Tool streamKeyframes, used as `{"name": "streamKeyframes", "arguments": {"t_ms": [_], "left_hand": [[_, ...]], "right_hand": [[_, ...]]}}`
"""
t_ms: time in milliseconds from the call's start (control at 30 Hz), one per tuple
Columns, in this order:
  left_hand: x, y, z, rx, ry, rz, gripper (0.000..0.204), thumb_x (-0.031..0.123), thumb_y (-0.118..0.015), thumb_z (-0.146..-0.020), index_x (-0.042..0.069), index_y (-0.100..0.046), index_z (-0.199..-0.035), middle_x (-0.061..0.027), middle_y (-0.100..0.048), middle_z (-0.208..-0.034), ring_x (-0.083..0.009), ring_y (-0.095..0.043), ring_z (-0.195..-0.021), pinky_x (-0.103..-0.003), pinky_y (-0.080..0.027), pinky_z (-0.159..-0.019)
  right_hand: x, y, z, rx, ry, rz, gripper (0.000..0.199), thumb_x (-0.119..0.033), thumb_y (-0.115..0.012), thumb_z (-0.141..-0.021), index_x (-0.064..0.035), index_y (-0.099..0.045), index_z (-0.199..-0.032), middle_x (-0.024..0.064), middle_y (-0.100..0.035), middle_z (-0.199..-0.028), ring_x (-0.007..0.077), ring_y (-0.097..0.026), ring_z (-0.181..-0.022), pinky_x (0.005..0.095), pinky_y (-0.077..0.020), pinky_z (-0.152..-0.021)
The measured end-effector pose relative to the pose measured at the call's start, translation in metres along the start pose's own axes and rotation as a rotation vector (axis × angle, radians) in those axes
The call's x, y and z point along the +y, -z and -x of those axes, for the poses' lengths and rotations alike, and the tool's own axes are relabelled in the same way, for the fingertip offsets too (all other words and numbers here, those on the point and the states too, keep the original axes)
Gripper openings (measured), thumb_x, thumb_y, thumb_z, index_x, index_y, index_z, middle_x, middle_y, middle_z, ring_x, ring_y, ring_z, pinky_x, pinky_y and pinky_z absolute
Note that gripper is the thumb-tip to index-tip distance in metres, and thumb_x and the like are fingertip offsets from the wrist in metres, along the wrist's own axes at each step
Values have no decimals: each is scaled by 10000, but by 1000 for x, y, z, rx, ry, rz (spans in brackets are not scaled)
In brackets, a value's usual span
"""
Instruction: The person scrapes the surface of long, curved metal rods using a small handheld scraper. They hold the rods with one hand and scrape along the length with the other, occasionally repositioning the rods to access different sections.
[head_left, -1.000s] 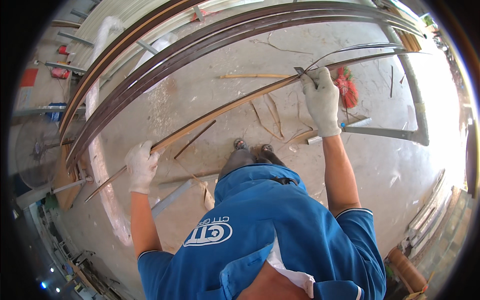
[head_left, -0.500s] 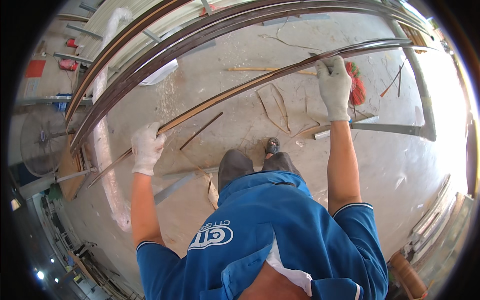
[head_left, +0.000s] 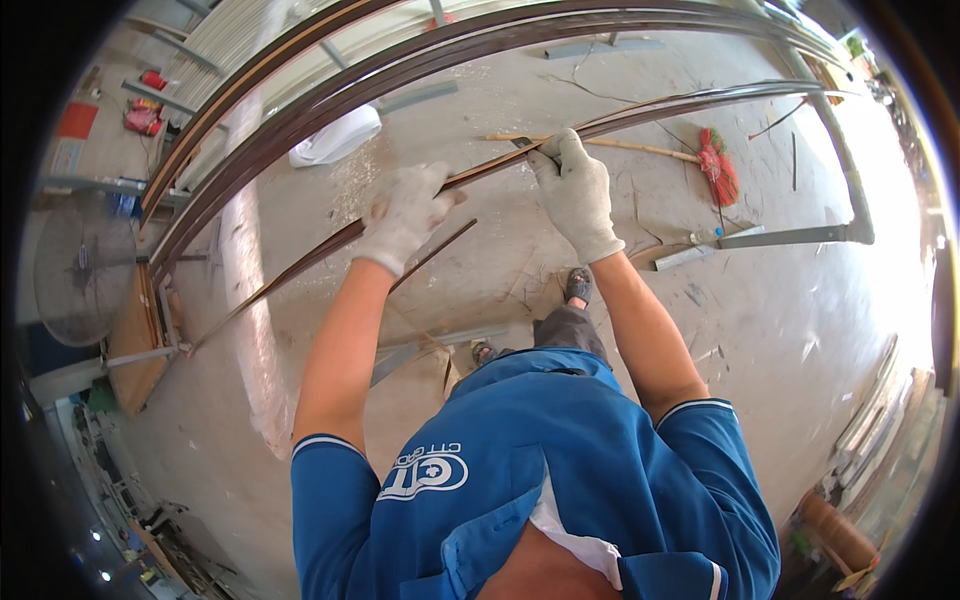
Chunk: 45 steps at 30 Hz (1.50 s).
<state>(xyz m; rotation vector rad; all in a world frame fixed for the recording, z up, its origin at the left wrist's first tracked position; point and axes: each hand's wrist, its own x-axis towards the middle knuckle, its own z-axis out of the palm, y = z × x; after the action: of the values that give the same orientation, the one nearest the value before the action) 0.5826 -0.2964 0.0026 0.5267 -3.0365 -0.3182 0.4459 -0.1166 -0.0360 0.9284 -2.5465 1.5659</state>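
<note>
Both my hands wear white work gloves and grip one long, thin, dark brown metal strip point(head_left: 660, 108) that runs from the lower left up to the upper right. My left hand point(head_left: 405, 213) holds it near its middle. My right hand point(head_left: 577, 190) grips it a short way to the right, and a small dark tool tip shows at that glove's fingers. The strip hangs above a dusty concrete floor point(head_left: 800, 320). A second short brown strip point(head_left: 435, 252) lies on the floor just below my left hand.
Long dark curved rails point(head_left: 400, 75) are stacked across the top. A red broom point(head_left: 715, 165) lies on the floor at right, beside a grey metal bar point(head_left: 790, 237). A standing fan point(head_left: 80, 265) and wooden board are at left. A white sack point(head_left: 335, 140) lies near the rails.
Both hands have slid inward along the strip and now sit close together near its middle. The view has tilted, bringing the strip closer to me.
</note>
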Motion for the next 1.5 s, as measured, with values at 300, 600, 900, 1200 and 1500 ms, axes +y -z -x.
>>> {"name": "streamKeyframes", "arguments": {"t_ms": [300,600,900,1200,1500], "left_hand": [[-181,56,189,140,209,-143,271,213,-671,-847,108,-717,-1092,-148,-724,-1036,-361,-674,-995,-480,-521,-853],[-237,31,207,346,142,-35,279,116,-645,-813,110,-733,-1078,-164,-730,-998,-366,-673,-961,-480,-530,-852],[-243,26,204,369,76,-22,293,92,-644,-790,95,-733,-1068,-165,-724,-970,-364,-672,-918,-484,-529,-826],[-248,26,199,372,42,18,314,92,-654,-800,67,-717,-1106,-180,-716,-999,-381,-669,-948,-486,-527,-825],[-246,30,200,349,73,49,304,100,-647,-820,84,-715,-1116,-172,-715,-1012,-376,-664,-952,-493,-518,-836]], "right_hand": [[1,-34,9,146,-106,2,201,-202,-737,-917,-40,-635,-978,163,-724,-836,322,-708,-759,394,-542,-732],[-14,-44,18,215,-187,-33,210,-187,-725,-934,-13,-608,-948,161,-724,-832,280,-701,-740,380,-541,-730],[-7,-50,12,280,-160,110,193,-197,-717,-933,-22,-637,-949,142,-732,-800,268,-717,-747,385,-541,-729],[-31,-52,0,229,-282,34,208,-218,-745,-916,-25,-677,-949,98,-733,-777,170,-692,-710,335,-537,-699],[-66,-88,22,201,-171,119,185,-183,-743,-911,-26,-671,-976,117,-733,-805,214,-691,-712,346,-536,-701]]}}
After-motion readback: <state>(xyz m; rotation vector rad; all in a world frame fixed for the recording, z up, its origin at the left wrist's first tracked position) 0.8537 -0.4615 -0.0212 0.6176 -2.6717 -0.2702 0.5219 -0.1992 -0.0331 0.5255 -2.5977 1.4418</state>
